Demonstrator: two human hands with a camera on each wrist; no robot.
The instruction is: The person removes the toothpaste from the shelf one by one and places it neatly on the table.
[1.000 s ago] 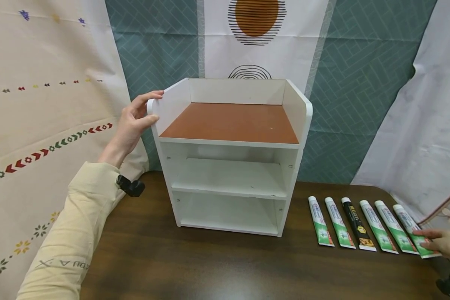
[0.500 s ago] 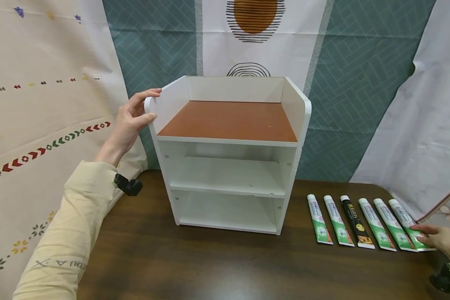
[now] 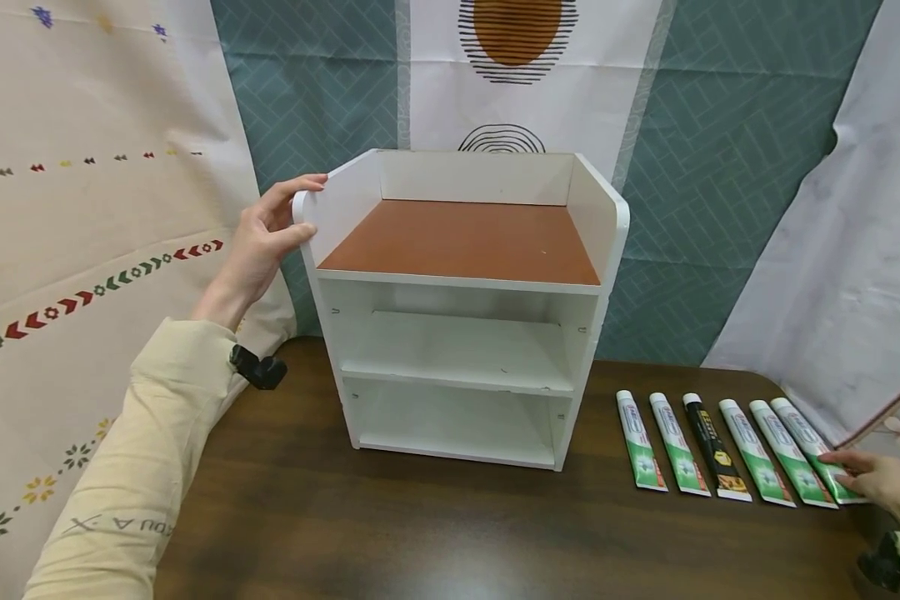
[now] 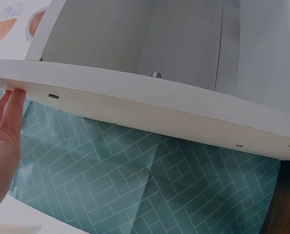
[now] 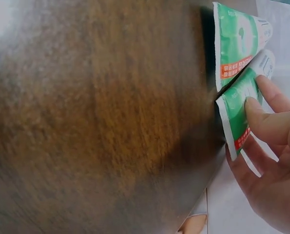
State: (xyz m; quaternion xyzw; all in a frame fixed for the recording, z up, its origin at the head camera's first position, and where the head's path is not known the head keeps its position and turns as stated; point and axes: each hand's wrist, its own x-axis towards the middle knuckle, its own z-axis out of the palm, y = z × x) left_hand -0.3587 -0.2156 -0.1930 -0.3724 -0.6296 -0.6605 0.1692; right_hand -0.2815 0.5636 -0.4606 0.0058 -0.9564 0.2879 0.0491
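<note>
In the head view, a white shelf unit with a brown top board stands mid-table. My left hand grips the upper edge of its left side panel, thumb inside and fingers over the rim. Part of that hand shows beside the panel in the left wrist view. At the far right, my right hand holds the lower end of the outermost green-and-white toothpaste tube. The right wrist view has the thumb across the face of this tube, fingers along its edge, next to a neighbouring tube.
Left of the held tube, several more lie in a slanted row, including a green-and-white one and a black toothpaste tube. The dark wooden table extends in front of the shelf. Patterned cloths hang behind and at the sides.
The outermost tube and my right hand have shifted slightly left, so the tube now lies closer to its neighbour. My left hand keeps its grip on the shelf unit.
</note>
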